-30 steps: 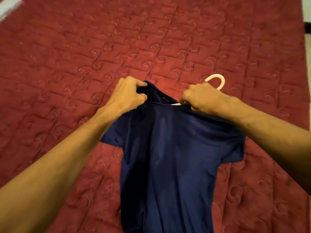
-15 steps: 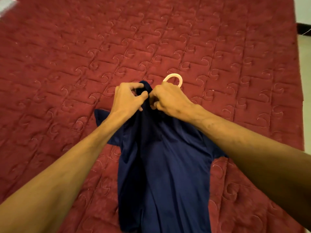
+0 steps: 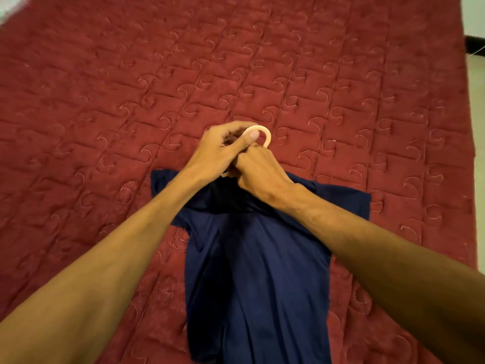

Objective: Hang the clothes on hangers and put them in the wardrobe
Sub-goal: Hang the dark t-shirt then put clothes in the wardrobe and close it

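Note:
A navy blue short-sleeved shirt [image 3: 257,271] hangs in front of me over the bed, its sleeves spread to both sides. A cream plastic hanger sits inside it; only the hook [image 3: 265,134] and a small bit at the collar show. My left hand [image 3: 223,151] grips the hook, thumb pressed along its curve. Right beside it, my right hand [image 3: 258,172] pinches the shirt's collar just below the hook. The two hands touch each other. The hanger's arms are hidden under the fabric.
A dark red quilted bedspread [image 3: 131,101] fills nearly the whole view beneath the shirt. A pale object [image 3: 10,6] lies at the far left corner. The bed's right edge meets a light floor [image 3: 476,127].
My left hand has let go of the collar and moved up onto the hanger hook. My right hand slid left to the collar's middle. The shirt's sleeves have spread wider.

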